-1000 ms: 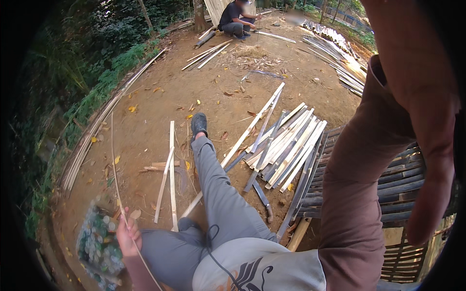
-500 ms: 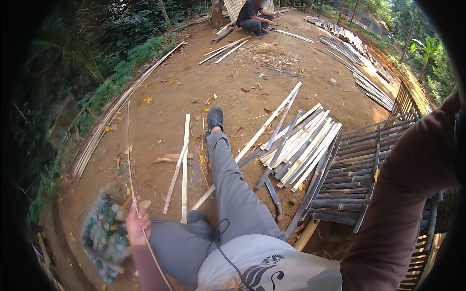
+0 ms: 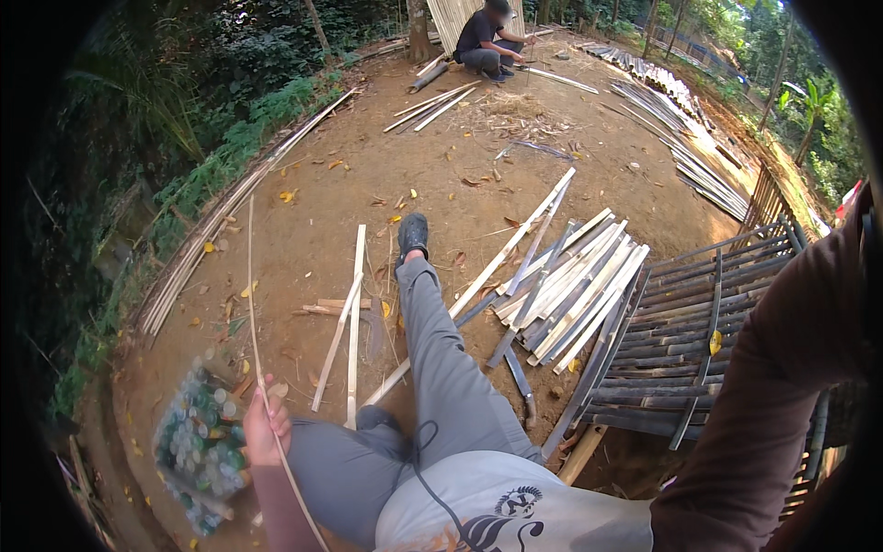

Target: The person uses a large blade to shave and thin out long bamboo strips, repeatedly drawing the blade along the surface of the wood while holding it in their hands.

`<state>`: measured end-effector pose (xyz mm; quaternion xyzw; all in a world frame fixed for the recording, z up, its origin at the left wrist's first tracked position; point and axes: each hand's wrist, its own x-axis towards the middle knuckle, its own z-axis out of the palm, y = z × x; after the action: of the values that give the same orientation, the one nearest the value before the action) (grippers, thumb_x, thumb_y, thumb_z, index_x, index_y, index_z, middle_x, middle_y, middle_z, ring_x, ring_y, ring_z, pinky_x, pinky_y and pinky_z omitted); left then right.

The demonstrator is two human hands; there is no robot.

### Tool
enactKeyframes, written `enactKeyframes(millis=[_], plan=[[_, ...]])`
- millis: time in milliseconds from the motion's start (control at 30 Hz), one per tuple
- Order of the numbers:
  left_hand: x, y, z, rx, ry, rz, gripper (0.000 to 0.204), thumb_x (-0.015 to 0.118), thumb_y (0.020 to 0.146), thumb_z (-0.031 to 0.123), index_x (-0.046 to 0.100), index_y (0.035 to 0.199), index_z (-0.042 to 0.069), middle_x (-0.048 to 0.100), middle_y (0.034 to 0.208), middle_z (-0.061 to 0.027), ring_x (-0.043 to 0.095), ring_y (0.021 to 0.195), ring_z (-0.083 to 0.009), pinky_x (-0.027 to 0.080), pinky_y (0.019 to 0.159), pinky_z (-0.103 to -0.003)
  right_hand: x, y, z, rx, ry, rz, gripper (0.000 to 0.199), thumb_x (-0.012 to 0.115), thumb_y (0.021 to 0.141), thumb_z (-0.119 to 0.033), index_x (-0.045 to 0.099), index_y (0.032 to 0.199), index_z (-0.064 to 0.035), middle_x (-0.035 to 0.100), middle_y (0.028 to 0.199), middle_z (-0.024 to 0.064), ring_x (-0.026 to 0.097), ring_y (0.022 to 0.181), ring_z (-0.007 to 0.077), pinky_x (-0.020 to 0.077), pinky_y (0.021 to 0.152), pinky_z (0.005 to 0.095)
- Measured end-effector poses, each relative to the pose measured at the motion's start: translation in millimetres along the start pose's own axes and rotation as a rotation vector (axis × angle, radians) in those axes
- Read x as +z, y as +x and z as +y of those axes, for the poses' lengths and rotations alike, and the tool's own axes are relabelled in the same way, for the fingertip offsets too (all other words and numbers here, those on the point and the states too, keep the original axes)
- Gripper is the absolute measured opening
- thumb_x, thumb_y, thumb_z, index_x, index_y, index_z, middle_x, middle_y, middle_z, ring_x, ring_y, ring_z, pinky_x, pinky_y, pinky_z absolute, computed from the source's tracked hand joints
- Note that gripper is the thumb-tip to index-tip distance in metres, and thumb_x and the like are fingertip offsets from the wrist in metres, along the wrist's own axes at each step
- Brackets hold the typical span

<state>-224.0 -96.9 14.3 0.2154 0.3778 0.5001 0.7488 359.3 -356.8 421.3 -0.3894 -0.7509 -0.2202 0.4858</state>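
I sit on bare earth with my grey-trousered leg (image 3: 440, 350) stretched forward. My left hand (image 3: 264, 421) is closed around a long thin bamboo strip (image 3: 254, 304), which runs from the lower edge up across the ground to the far left. My right arm, in a brown sleeve (image 3: 782, 386), rises along the right edge, and its hand is out of the picture. A pile of pale split bamboo slats (image 3: 575, 285) lies just right of my leg. Beside it is a dark woven bamboo panel (image 3: 681, 340).
Two loose slats (image 3: 349, 322) lie left of my leg. A heap of plastic bottles (image 3: 198, 446) sits by my left hand. Another person (image 3: 487, 41) crouches at the far end among more bamboo. Long poles (image 3: 230, 216) edge the green bank on the left.
My right arm has swung up and to the right, taking its hand out of view. The view has tilted. My left hand still grips the thin strip.
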Motion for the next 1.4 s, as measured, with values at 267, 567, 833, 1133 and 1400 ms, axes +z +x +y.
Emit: enactKeyframes(millis=[267, 567, 833, 1133, 1400], plan=[[-4.6, -4.2, 7.2, 0.018, 0.022, 0.007, 0.035, 0.042, 0.119, 0.030, 0.055, 0.143, 0.009, 0.041, 0.070, 0.0033, 0.037, 0.046, -0.0059, 0.033, 0.039, -0.022, -7.9, -8.9, 1.5, 0.025, -0.027, 0.003, 0.072, 0.077, 0.091, -0.031, 0.052, 0.147, 0.0065, 0.067, 0.137, 0.0252, 0.066, 0.123, 0.0320, 0.0475, 0.111, 0.0442], [-3.4, -1.5, 3.3, 0.013, 0.025, -0.006, 0.035, 0.042, 0.119, 0.030, 0.054, 0.143, 0.008, 0.041, 0.069, 0.0030, 0.038, 0.046, -0.0062, 0.033, 0.039, -0.022, -23.9, -9.5, -7.3, 0.044, -0.089, -0.013, 0.072, 0.074, 0.093, -0.033, 0.051, 0.148, 0.0066, 0.067, 0.138, 0.0256, 0.065, 0.122, 0.0313, 0.0475, 0.110, 0.0437], [-2.7, 0.8, 2.4, 0.015, 0.030, -0.014, 0.034, 0.042, 0.119, 0.030, 0.055, 0.142, 0.008, 0.042, 0.068, 0.0027, 0.038, 0.046, -0.0067, 0.033, 0.039, -0.023, -33.8, -8.6, -13.4, 0.042, -0.123, -0.011, 0.072, 0.072, 0.094, -0.035, 0.051, 0.149, 0.0068, 0.067, 0.138, 0.0259, 0.065, 0.121, 0.0308, 0.0475, 0.109, 0.0432], [-2.7, 0.0, 1.4, 0.005, 0.014, -0.003, 0.033, 0.043, 0.118, 0.029, 0.056, 0.140, 0.008, 0.042, 0.069, 0.0024, 0.039, 0.047, -0.0069, 0.034, 0.040, -0.022, -38.0, -13.0, -12.5, 0.052, -0.126, -0.015, 0.073, 0.070, 0.095, -0.037, 0.050, 0.150, 0.0069, 0.066, 0.139, 0.0263, 0.065, 0.120, 0.0301, 0.0475, 0.108, 0.0427], [-6.3, 1.5, 2.2, 0.010, 0.015, -0.026, 0.032, 0.043, 0.118, 0.029, 0.056, 0.139, 0.008, 0.042, 0.068, 0.0028, 0.039, 0.047, -0.0069, 0.034, 0.040, -0.022, -39.1, -14.0, -13.1, 0.048, -0.126, -0.014, 0.073, 0.068, 0.096, -0.038, 0.049, 0.151, 0.0070, 0.066, 0.139, 0.0266, 0.065, 0.118, 0.0295, 0.0475, 0.107, 0.0423]])
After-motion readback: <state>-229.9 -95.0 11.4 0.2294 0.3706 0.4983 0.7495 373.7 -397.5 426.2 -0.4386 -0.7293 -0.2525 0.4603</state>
